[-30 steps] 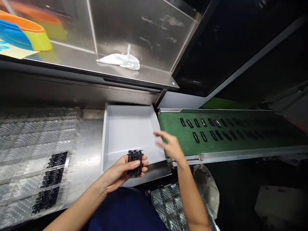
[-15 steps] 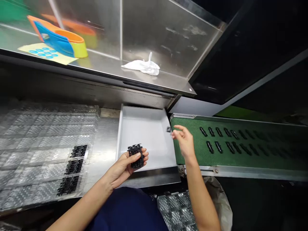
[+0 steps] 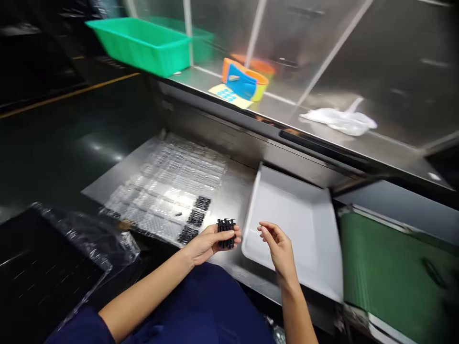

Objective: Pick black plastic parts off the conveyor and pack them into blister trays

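My left hand [image 3: 207,244] is shut on a small block of black plastic parts [image 3: 226,233], gripped between fingers and thumb. My right hand [image 3: 278,247] hangs over a white shallow tray [image 3: 297,215], fingers loosely curled and apart, holding nothing. It is nearest the block, with a small gap between the two hands. To the left, on a steel surface, lies a transparent blister tray [image 3: 168,186], with black parts [image 3: 196,218] seated in several rows at its near corner.
A green conveyor belt [image 3: 387,272] runs along the right edge beyond the white tray. Above stands a steel shelf holding a white cloth [image 3: 340,121], orange and blue scoops [image 3: 244,81] and a green bin [image 3: 139,45]. Black sheeting with plastic film [image 3: 53,267] lies lower left.
The view has swung left, pushing the conveyor to the right edge. My right hand has moved from the belt's edge to above the tray. My left hand keeps the black block.
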`<state>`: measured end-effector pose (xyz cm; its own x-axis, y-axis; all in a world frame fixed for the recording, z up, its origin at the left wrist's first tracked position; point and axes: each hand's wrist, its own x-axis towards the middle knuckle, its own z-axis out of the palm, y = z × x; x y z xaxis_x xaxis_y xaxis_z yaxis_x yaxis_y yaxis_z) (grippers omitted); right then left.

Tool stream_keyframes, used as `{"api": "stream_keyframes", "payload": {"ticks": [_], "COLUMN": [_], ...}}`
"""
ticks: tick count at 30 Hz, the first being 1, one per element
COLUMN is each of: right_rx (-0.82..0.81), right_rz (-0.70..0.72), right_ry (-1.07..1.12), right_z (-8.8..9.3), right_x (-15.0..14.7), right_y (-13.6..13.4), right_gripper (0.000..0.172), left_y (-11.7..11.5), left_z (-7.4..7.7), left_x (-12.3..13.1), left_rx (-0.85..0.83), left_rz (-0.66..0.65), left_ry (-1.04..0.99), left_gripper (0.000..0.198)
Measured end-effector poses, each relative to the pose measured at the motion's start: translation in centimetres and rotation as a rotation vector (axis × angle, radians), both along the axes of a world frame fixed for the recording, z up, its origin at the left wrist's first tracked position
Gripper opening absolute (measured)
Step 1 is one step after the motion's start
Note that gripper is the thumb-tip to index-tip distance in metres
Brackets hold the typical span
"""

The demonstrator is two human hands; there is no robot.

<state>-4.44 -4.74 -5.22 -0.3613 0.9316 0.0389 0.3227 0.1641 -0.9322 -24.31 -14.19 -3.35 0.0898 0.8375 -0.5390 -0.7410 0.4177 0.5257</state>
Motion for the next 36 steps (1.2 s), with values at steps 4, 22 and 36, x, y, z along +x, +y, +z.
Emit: {"api": "stream_keyframes", "payload": {"ticks": [4,22,36], "right_rx": [0.055,0.169,-0.334], "right_rz": [0.257,0.812,0.582], "right_ry": [-0.172,-0.94,0.032], "right_z": [-3.1,-9.2,4.5], "right_x": [-7.1,-28.3,-15.3], "right_y": [-1.4,-2.4,-5.6], "right_gripper": [0.032,0.028,0.028], "left_y": [-5.5,-17.1,-8.3], "left_z": [-0.2,-0.3,0.8], "left_x": [-4.1,-15.8,-11.6], "left_rx": [-0.034,-0.132,0.036], "left_rz": [0.101,0.679,0.162], "left_ry": [0.01,0.116,0.119], "left_gripper": [0.032,0.026,0.036]}}
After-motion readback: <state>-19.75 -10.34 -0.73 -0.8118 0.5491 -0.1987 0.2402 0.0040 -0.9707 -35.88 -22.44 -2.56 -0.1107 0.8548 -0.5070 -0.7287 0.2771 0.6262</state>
